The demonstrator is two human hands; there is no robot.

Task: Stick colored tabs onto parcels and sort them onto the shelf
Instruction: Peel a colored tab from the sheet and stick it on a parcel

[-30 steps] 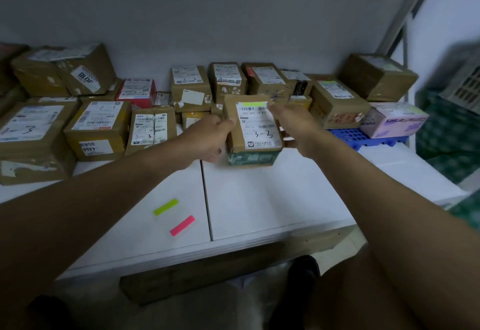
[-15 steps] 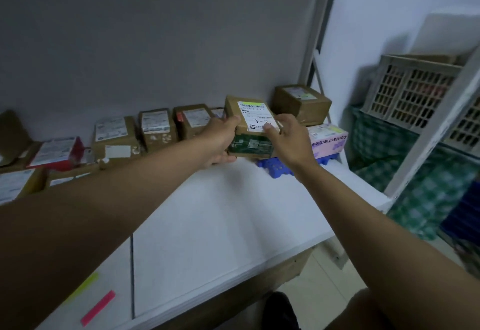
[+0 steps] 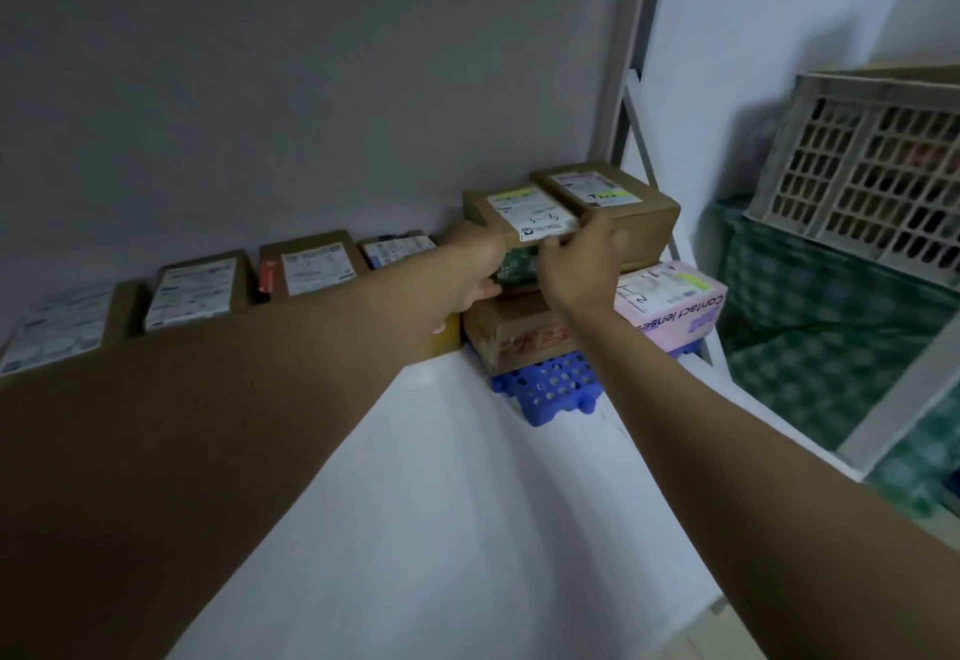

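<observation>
Where both hands' fingers grip the tabbed parcel [image 3: 519, 218] — left hand [image 3: 475, 264], right hand [image 3: 582, 264] — bare white shelf [image 3: 441, 503] below.

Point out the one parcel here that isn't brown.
The pink box at far right, on the blue pallet; every other parcel is brown cardboard.

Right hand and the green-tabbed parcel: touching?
Touching. Head view shows the right hand with fingers curled against the near right edge of the green-tabbed parcel.

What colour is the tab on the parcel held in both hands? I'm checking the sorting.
Yellow-green tab, head view.
</observation>
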